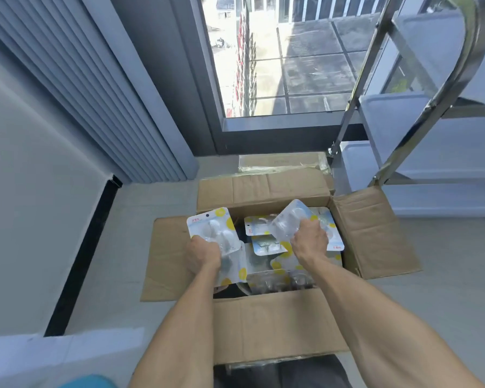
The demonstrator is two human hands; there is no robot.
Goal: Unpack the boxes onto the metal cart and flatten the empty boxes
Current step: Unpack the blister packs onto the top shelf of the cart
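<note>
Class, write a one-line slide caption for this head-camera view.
Both hands, left and right, each lift a blister pack from the open cardboard box beside the metal cart.

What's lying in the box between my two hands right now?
In the head view, loose blister packs lie in the open box between the left hand and right hand.

The box (277, 320) was matt creased cardboard; the packs (213, 231) glossy clear plastic; the cart (459, 65), upper right, shiny metal.
</note>
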